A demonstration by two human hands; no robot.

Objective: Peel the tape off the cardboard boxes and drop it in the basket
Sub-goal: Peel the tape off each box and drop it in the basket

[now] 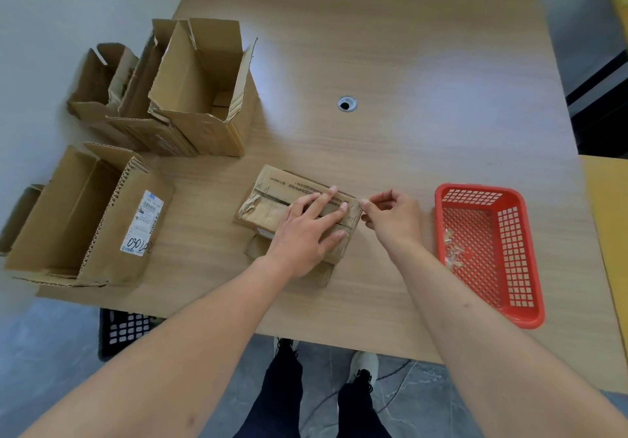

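We press our left hand (306, 233), fingers spread flat, on a small closed brown cardboard box (299, 213) lying mid-front on the pale wooden table (407, 63). Our right hand (390, 220) pinches at the box's right edge, where the clear tape itself cannot be made out. Crumpled clear tape scraps (453, 250) lie in the red perforated plastic basket (489, 254) just to the right.

Handwriting on label: "03060" or the like in dark marker, last digits unsure, on the white shipping label (142, 223) stuck to the open cardboard box (85, 220) at the left of the frame.
Printed label text: too small to read.
Flattened box (272, 196) at centre: one printed line along the top flap, unreadable.
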